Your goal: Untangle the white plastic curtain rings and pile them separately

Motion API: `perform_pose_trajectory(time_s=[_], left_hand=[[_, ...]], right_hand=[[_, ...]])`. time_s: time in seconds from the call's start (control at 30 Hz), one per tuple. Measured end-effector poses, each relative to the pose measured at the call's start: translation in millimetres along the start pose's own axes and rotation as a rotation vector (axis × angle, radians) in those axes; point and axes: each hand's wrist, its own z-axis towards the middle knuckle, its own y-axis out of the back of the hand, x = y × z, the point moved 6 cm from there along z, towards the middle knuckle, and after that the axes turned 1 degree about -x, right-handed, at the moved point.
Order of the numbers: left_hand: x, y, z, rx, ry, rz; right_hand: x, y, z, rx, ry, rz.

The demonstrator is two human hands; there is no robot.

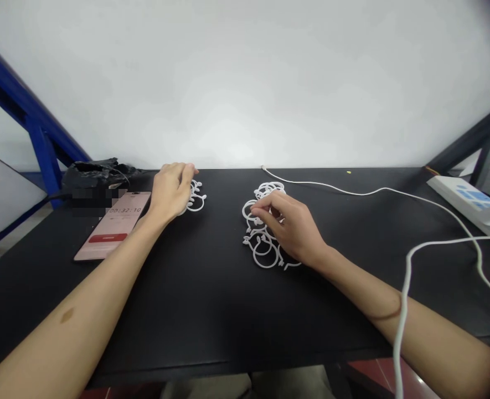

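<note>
My right hand (292, 224) is over a loose heap of white plastic rings (265, 255), which look like curtain rings with small end tabs. Its thumb and index finger are pinched at a ring (248, 210) on the heap's left edge. Further left, my left hand (172, 188) lies back-up over a smaller group of the same white rings (196, 204), its fingers stretched forward and partly apart. The hand covers part of that group, so what lies under its palm is hidden.
A phone (107, 227) showing a timer lies left of my left forearm, with a crumpled black plastic bag (93, 174) behind it. A white cable (383, 189) runs along the right, and another stretch crosses above my right forearm. A white box (469, 202) stands far right.
</note>
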Motion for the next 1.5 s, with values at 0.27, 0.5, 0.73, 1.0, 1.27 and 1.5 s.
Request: perform_pose_trajectory(time_s=[0.27,0.5,0.73,1.0,1.27,1.5], left_hand=[[-117.3,-11.8,-57.7,0.251,-0.594,-0.217],[-121.7,-14.7,-64.8,0.263,-0.454,-0.450],[-98.1,-9.9,-47.1,0.214,-0.109,-0.564],[-95.2,-8.8,-45.9,0.225,-0.070,-0.646],[-93.6,-9.6,-46.1,0.232,-0.079,-0.615],[-96.2,-12.6,-43.9,0.275,-0.150,-0.506]], right_hand=[[-16.7,9.8,-1.6,-0.254,-0.313,0.360],[-32.0,5.3,-4.5,-0.274,-0.405,0.486],[-6.5,11.8,-2.5,-0.218,-0.122,0.144],[-8.8,-2.4,-2.4,-0.037,-0.156,0.264],[-22.1,1.3,-4.0,-0.155,-0.267,0.391],[-15.1,1.0,-4.3,-0.123,-0.179,0.371]])
